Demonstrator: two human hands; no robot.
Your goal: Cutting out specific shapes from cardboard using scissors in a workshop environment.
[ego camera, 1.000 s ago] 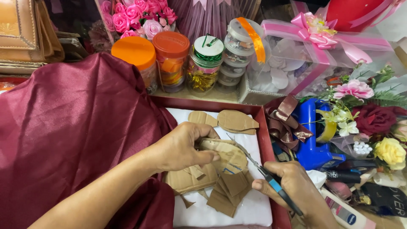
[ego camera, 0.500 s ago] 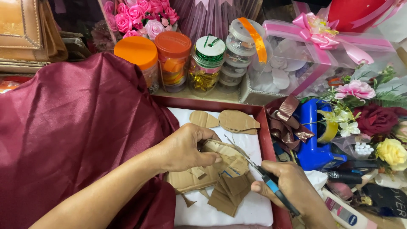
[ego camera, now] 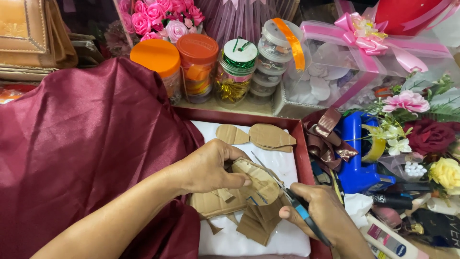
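The work table is crowded, with a dark red tray (ego camera: 302, 144) lined in white at the centre. The left hand (ego camera: 211, 165) pinches a piece of brown cardboard (ego camera: 256, 180) between thumb and fingers and lifts it off the tray, so the edge is free for the blades. The right hand (ego camera: 321, 211) is closed around the scissors (ego camera: 287, 194), whose tips rest against the cardboard. Cut scraps (ego camera: 254, 223) lie below, two finished leaf shapes (ego camera: 256, 135) further up. Maroon satin (ego camera: 86, 144) is pushed to the left; jars (ego camera: 196, 67) and a blue glue gun (ego camera: 354, 153) stand nearby.
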